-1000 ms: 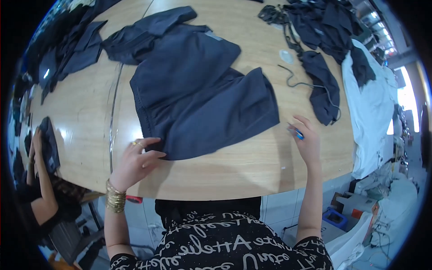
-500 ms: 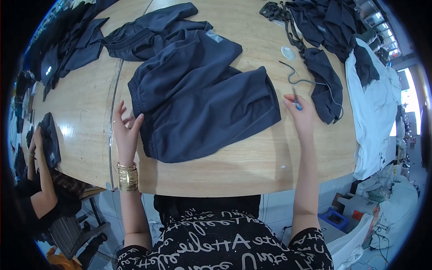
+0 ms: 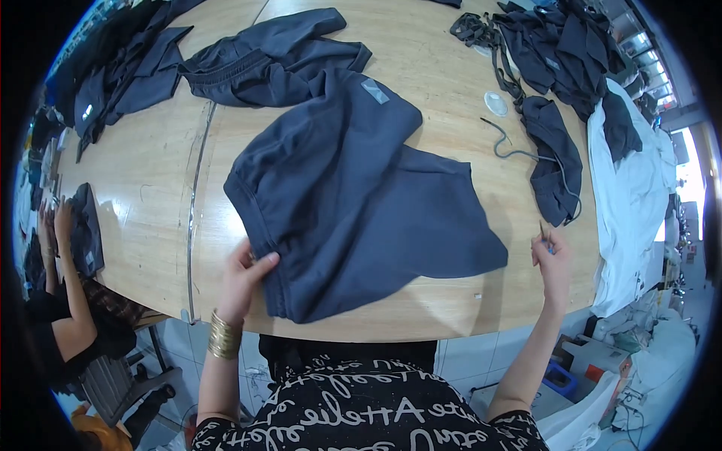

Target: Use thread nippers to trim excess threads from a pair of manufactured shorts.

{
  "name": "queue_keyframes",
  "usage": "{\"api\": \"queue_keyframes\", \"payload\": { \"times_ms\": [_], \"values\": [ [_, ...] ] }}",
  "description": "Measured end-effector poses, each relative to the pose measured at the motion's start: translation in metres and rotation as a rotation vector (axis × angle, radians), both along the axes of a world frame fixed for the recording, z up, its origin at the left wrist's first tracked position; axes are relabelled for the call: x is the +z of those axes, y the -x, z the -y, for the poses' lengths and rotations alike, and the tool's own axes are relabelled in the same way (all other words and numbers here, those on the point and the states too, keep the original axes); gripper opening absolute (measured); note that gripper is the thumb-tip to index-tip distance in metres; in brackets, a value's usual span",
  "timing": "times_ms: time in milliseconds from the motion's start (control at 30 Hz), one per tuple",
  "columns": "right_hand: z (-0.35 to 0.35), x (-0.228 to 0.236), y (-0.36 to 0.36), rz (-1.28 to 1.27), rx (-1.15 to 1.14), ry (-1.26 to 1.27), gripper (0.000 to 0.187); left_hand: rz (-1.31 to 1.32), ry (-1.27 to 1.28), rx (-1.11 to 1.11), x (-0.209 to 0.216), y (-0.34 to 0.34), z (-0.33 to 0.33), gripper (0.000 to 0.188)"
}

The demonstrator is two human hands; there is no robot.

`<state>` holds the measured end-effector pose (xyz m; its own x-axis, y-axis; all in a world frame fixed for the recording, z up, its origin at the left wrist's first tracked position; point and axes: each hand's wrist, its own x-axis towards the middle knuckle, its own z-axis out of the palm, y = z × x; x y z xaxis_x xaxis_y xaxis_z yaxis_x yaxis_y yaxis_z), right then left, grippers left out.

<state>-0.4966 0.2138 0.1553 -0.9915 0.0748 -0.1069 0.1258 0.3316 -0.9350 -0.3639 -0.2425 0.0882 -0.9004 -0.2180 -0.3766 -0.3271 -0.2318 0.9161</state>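
A pair of dark navy shorts (image 3: 361, 203) lies before me, its elastic waistband toward the left and a small grey patch near its upper part. My left hand (image 3: 244, 279) pinches the waistband's near part, thumb on top and fingers underneath. Out to the right of the leg opening, my right hand (image 3: 554, 259) is closed around a small pointed tool (image 3: 547, 242) with a blue part; most of it is hidden in the fingers. Just beyond that hand lies a folded dark garment piece (image 3: 555, 158) with a grey cord (image 3: 519, 154) over it.
More navy shorts (image 3: 278, 60) lie at the far side of the table (image 3: 158, 218). Dark garments (image 3: 556, 52) are heaped at far right, near a pale round disc (image 3: 495, 104). White fabric (image 3: 620, 203) hangs over the right edge. At left, another person's hands (image 3: 60, 218) handle dark cloth.
My left hand has closed on the waistband, and the shorts have shifted toward me, their leg opening refolded. My right hand has moved right and nearer with the tool.
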Motion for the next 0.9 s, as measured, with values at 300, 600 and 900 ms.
{"api": "queue_keyframes", "payload": {
  "times_ms": [300,600,900],
  "values": [
    [0.119,-0.033,-0.041,-0.259,0.258,-0.665,0.026,0.188,0.050,-0.135,-0.006,-0.025,-0.014,0.027],
    [0.091,-0.047,0.029,-0.348,0.130,-0.578,0.027,-0.100,0.122,-1.164,0.019,-0.038,-0.038,0.034],
    [0.186,-0.074,0.140,-0.287,0.218,-0.450,0.036,-0.669,0.874,-0.333,0.051,0.192,-0.015,0.028]
  ]
}}
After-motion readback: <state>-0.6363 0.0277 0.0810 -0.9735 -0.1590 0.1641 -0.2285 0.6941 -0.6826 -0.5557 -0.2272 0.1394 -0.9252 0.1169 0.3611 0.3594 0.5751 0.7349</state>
